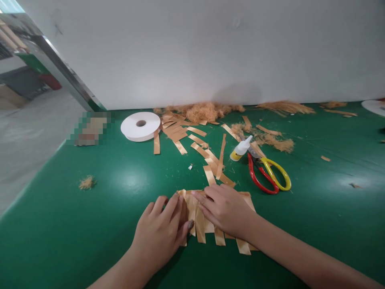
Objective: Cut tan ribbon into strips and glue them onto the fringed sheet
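Note:
A fringe of tan satin ribbon strips (209, 226) lies on the green table, its short strips hanging from a narrow band (245, 194) along the far edge. My left hand (161, 224) is curled over the left end of this fringe, fingertips at the band and thumb on the strips. Across its middle rests my right hand (228, 208), the index finger stretched flat along the band near the left fingertips. The right hand and wrist hide part of the strips. Beyond the hands are loose cut ribbon pieces (210, 174).
A small white glue bottle (240, 150) stands beside scissors (267, 176) with red and yellow handles. A white ribbon roll (135, 124) lies at the back left. Frayed tan fibres (204, 112) line the white wall (186, 52). A pixelated object (92, 128) sits near the left edge.

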A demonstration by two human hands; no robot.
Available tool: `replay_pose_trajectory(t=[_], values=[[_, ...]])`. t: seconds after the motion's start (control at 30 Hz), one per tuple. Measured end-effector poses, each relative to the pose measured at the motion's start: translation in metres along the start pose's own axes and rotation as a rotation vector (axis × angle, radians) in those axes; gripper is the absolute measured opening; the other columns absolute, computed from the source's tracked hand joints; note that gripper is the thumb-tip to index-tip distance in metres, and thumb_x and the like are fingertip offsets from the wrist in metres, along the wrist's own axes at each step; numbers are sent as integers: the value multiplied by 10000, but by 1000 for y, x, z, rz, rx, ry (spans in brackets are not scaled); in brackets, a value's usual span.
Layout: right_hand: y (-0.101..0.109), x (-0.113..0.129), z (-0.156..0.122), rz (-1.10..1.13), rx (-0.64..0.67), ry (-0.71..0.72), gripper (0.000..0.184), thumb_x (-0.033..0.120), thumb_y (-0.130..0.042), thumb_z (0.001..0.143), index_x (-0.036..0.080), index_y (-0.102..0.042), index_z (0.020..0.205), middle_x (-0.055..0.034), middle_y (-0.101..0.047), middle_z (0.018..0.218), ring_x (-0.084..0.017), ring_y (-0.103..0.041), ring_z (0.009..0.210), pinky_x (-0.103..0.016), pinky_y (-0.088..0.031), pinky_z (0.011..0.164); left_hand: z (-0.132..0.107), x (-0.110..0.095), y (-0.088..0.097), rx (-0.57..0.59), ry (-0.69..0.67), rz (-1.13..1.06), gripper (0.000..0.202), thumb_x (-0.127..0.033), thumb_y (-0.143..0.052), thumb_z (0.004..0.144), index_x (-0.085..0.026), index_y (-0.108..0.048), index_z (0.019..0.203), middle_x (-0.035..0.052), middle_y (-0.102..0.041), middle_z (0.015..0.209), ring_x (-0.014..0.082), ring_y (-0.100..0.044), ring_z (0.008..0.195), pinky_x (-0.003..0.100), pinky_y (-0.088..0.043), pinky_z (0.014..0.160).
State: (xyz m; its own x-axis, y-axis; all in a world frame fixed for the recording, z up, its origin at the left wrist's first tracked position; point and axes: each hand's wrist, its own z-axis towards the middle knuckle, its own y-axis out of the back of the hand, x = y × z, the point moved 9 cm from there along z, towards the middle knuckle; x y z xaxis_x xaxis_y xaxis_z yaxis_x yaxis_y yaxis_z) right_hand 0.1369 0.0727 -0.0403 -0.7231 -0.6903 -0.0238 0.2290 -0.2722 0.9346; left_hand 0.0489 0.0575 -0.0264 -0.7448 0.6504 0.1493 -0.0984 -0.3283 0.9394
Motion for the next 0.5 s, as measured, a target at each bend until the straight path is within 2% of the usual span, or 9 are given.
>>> replay_pose_trajectory(t=[0.5], values=[[0, 0, 0, 10, 9, 1, 319, 251, -406, 916, 137, -614, 1130, -46, -548, 702, -156, -466, 661, -291, -269, 567, 0, 0, -1, 10, -3, 7, 365, -320, -448, 876, -77, -616, 1090, 124, -619, 1059, 243, -514, 841, 356, -451, 629]])
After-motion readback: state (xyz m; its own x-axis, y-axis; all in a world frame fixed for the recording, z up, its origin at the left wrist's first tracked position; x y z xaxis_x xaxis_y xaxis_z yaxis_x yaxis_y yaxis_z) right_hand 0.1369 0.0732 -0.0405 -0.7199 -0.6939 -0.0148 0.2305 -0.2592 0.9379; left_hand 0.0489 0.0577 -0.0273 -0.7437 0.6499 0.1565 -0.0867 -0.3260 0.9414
